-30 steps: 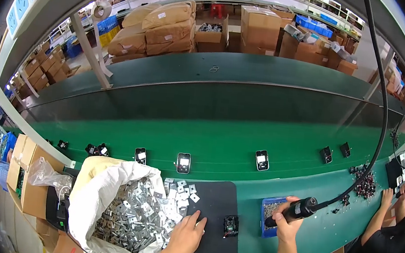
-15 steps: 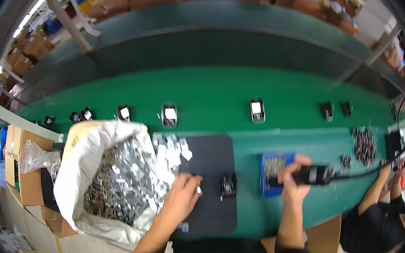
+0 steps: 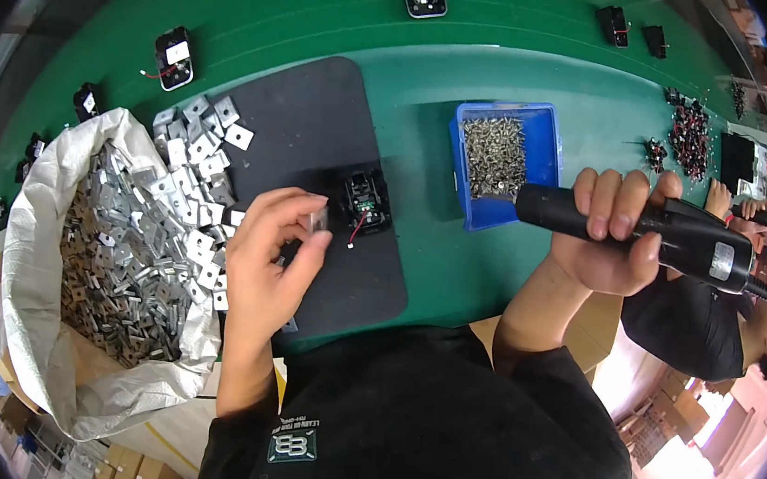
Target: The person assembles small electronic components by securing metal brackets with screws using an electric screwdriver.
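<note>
Head view: left hand [image 3: 271, 260], grip pinched shut on a small metal plate [image 3: 316, 220], just left of the black device [image 3: 366, 202] on the dark mat [image 3: 321, 121]; right hand [image 3: 610, 235], fist closed round the electric screwdriver [image 3: 646, 232], long axis level, well right

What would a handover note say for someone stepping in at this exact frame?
Left hand: pinches a small metal plate beside the black device on the dark mat.
Right hand: grip closed on the electric screwdriver, held off the bench.
Screws sit in the blue tray; spare plates fill the white sack.
Done: plate picked. Left: plate not yet on the device.
</note>
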A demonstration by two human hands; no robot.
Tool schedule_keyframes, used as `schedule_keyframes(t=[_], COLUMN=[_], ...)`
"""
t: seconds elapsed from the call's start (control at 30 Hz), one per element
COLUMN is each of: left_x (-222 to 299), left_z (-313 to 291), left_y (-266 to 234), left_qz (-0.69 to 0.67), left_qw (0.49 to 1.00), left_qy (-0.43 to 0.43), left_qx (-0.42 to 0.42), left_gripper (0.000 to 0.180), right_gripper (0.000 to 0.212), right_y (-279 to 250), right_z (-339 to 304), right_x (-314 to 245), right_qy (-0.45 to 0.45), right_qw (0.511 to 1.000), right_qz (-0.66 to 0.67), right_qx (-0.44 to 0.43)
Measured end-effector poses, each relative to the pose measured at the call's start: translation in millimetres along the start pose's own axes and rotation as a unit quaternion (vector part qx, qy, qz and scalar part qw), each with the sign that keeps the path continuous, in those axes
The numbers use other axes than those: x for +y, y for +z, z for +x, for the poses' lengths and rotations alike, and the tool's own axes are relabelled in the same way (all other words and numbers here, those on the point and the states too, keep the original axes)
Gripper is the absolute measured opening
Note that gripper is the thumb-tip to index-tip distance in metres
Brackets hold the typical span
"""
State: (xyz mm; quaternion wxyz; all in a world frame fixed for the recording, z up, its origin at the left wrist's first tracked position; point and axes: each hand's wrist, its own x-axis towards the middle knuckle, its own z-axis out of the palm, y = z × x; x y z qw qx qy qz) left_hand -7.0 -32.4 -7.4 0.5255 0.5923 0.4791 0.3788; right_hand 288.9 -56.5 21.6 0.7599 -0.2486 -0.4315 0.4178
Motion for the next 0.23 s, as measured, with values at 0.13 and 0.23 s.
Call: schedule_keyframes(t=[0.13, 0.23], left_x=[-4.0, -3.7], left_z=[-0.5, 1.1], left_y=[3.5, 0.1], left_qz=[-0.072, -0.076], left_qw=[0.997, 0.992], left_qy=[-0.031, -0.097], left_qx=[-0.024, -0.010], left_gripper=[0.030, 0.035], right_gripper=[0.058, 0.059], right_y=[-12.1, -15.3], right_z=[-8.3, -7.2], right_x=[7.4, 8.2], right_qy=[-0.041, -0.041], right_qw=[0.999, 0.999], right_qz=[-0.032, -0.014], right_qx=[0.002, 0.007])
